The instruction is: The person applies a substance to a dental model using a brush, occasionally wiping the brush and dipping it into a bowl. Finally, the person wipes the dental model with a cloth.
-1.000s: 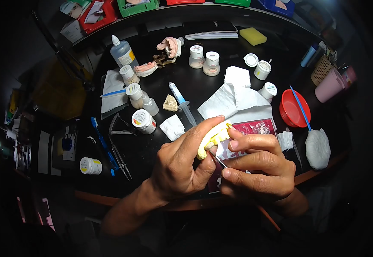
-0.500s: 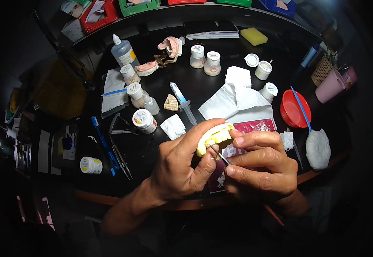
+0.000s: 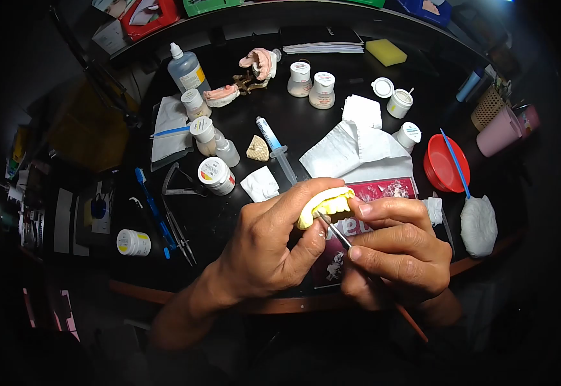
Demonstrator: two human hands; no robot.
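Note:
A pale yellow dental arch model [image 3: 332, 202] with a row of teeth is gripped between the thumb and fingers of my left hand [image 3: 264, 241]. My right hand [image 3: 399, 251] is closed in a pen grip around a slim tool [image 3: 336, 234] with a metal front part and a reddish-brown handle. The tool's tip meets the inner side of the model by the teeth, beside my left thumb. My right index finger also touches the model's right end. Below both hands lies a purple booklet [image 3: 383, 189] with white crumbs on it, partly hidden.
Folded white cloth [image 3: 351, 154], a syringe [image 3: 276, 151] and a red bowl [image 3: 446, 163] surround the hands. A round white pad [image 3: 478, 225] lies at the right. Jars, a squeeze bottle [image 3: 189, 69], pink denture models [image 3: 259, 63], a blue toothbrush [image 3: 155, 209] and tweezers [image 3: 180, 238] stand or lie further out.
The tool has tilted slightly, and more of its metal front shows. My right hand has shifted a little right and down. The whole view has moved slightly; both grips stay the same.

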